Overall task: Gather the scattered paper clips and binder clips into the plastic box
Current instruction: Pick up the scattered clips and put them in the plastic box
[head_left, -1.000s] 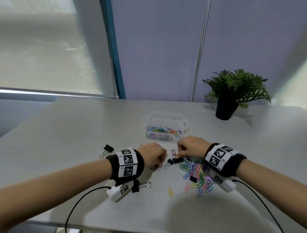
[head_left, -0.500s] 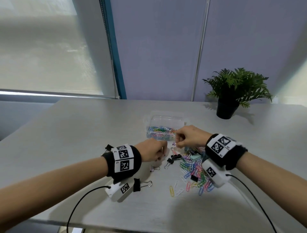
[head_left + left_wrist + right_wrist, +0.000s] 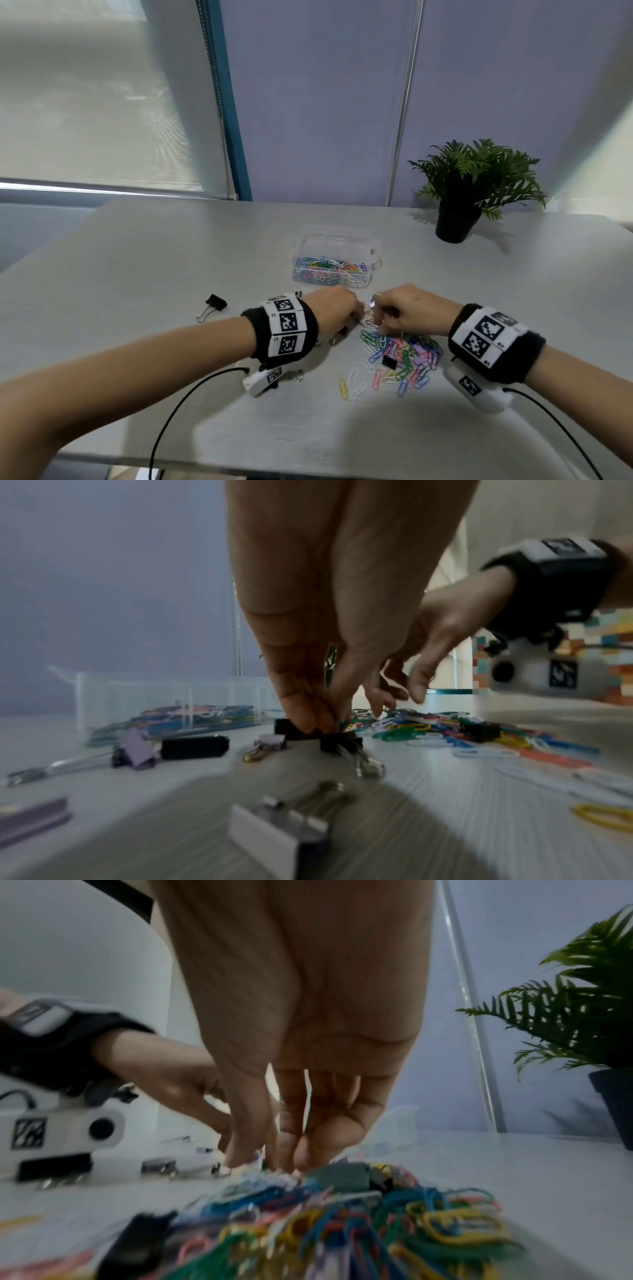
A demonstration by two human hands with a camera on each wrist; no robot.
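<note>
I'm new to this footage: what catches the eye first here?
The bright heap of coloured paper clips on the grey table, with both hands working at its far edge. Behind it stands the clear plastic box, already holding clips, and a potted plant at the back right.

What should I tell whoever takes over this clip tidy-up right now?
Left hand: fingertips pinching a black binder clip on the table.
Right hand: fingers down at the far edge of the paper clip pile; its grip is unclear.
Plastic box: open, beyond the hands, already holding many coloured paper clips.
Left to do: the pile, the loose clips near it, and the scattered binder clips, including one off to the left.
</note>
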